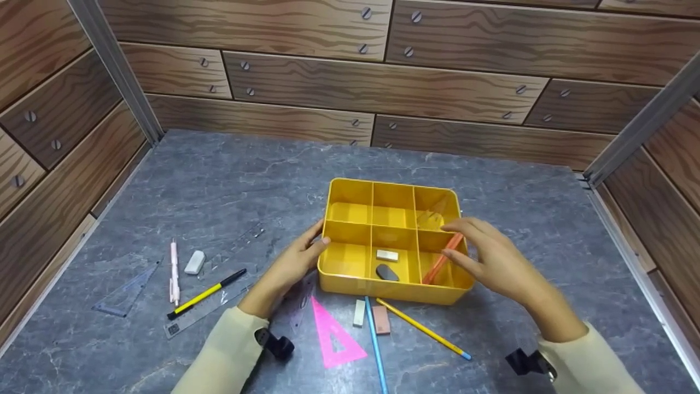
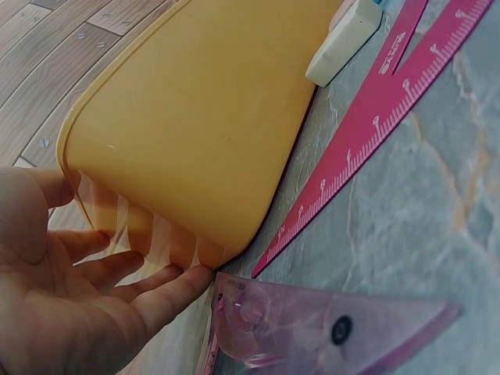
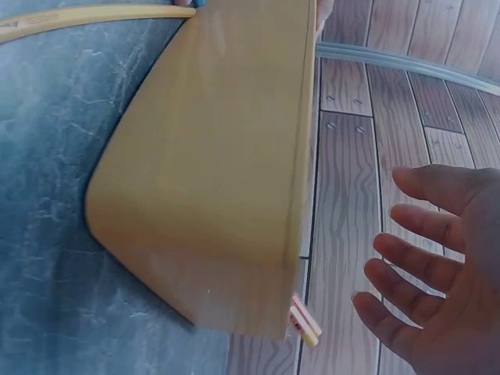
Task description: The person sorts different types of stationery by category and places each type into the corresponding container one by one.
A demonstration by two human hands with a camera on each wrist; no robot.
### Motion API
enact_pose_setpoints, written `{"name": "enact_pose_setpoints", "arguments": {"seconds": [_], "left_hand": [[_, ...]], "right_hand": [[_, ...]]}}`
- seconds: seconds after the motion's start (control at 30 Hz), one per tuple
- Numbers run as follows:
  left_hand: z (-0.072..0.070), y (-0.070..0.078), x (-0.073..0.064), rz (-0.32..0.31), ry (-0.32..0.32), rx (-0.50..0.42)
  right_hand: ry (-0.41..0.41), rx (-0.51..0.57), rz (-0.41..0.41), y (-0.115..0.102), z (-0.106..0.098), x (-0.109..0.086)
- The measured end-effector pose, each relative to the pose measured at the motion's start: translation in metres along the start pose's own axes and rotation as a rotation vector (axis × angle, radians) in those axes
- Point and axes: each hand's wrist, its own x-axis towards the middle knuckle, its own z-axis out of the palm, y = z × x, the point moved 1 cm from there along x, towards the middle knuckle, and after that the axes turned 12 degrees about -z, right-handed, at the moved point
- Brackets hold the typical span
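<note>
A yellow six-compartment box (image 1: 395, 230) stands on the table. My left hand (image 1: 292, 260) grips its left side, thumb over the rim and fingers along the outer wall, as the left wrist view also shows. Above the right compartments, my right hand (image 1: 492, 257) has its fingers spread and holds nothing. Beneath its fingers a long orange stick-like item (image 1: 441, 261) leans in the front right compartment. A white eraser (image 1: 387, 255) and a dark grey oval piece (image 1: 387, 272) lie in the front middle compartment. Something clear and angular (image 1: 432, 212) sits in the back right one.
Before the box lie a pink set square (image 1: 327, 342), a white eraser (image 1: 359, 313), a reddish eraser (image 1: 381, 320), a blue pencil (image 1: 376, 350) and a yellow pencil (image 1: 424, 328). Leftward are a pink pen (image 1: 174, 273), a yellow-black pen (image 1: 206, 294), another eraser (image 1: 194, 262) and clear rulers.
</note>
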Motion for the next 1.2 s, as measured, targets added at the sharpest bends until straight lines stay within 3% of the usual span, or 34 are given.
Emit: {"name": "enact_pose_setpoints", "arguments": {"seconds": [0.17,0.4,0.63,0.9,1.2], "left_hand": [[0.0,0.0,-0.001,-0.018,0.011,0.015],[0.0,0.001,-0.003,-0.026,0.006,0.019],[-0.001,-0.001,0.001,0.026,-0.04,-0.026],[0.0,0.0,0.0,0.014,-0.024,-0.029],[-0.001,-0.001,0.0,0.002,-0.009,-0.021]], "right_hand": [[0.056,0.021,0.057,0.006,0.004,-0.013],[0.163,0.061,0.073,0.015,0.011,-0.027],[0.246,0.156,0.136,0.022,0.017,-0.037],[0.233,0.304,0.256,0.032,0.028,-0.045],[0.202,0.577,0.394,0.04,0.043,-0.045]]}}
